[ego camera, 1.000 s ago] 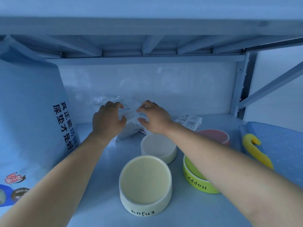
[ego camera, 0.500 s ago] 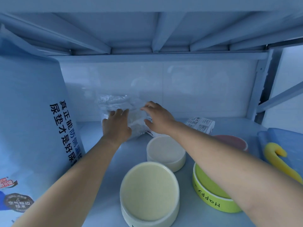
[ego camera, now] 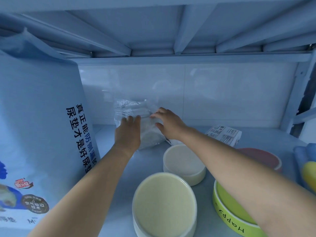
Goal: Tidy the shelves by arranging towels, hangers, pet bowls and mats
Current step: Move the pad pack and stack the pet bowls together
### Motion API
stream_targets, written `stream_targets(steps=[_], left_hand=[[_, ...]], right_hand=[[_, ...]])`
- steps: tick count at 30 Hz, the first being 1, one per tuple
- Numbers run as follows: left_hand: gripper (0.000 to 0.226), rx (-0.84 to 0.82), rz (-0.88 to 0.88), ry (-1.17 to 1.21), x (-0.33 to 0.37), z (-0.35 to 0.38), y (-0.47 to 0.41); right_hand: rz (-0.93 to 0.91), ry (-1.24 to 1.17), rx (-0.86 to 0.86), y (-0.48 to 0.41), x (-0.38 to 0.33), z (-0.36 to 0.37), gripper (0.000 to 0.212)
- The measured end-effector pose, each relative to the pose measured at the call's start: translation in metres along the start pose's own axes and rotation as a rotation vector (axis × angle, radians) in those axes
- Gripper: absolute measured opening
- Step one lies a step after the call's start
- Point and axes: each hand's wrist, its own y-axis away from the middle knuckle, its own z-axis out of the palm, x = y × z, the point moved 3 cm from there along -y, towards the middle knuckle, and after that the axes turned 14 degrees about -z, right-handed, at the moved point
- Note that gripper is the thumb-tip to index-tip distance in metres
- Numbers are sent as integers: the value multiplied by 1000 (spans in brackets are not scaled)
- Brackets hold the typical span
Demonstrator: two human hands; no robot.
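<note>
Left hand (ego camera: pixel 127 132), right hand (ego camera: pixel 169 124) touching clear plastic packet (ego camera: pixel 131 108) at shelf (ego camera: pixel 147 159) rear; cream bowl (ego camera: pixel 183 161) just in front

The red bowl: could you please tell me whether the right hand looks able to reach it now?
Probably yes. The right hand is on the clear packet at the back, and the red bowl sits open just right of that forearm, with nothing visible stacked in it.

blocked: big blue bag (ego camera: pixel 34 134) left, bowls (ego camera: pixel 164 206) front-right | free: bare shelf strip (ego camera: pixel 114 223) between them
</note>
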Motion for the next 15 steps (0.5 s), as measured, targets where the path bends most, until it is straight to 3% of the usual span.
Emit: stream_targets(steps=[7,11,15], left_hand=[[40,69,-62,-10,-6,-12,6],[41,200,33,23,3,-15,13],[42,172,42,109,0,-9,13]], right_hand=[[-101,-49,84,4,-22,5,35],[54,-359,278,7,-22,0,29],[142,-405,356,14,-9,-10,27]])
